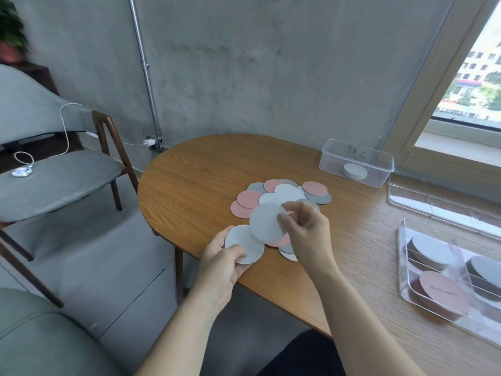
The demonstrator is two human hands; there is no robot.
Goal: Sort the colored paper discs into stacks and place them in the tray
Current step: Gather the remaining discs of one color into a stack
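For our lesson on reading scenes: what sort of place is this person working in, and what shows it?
Probably a room in a home or small office: a wooden table beside a window overlooking city buildings, a cushioned chair, and a concrete wall with a charger plugged in.

Left hand pinches, thumb on top; right hand raised, fingers seemingly pinching.

Pink, grey and white discs on brown wood-grain table; clear tray.
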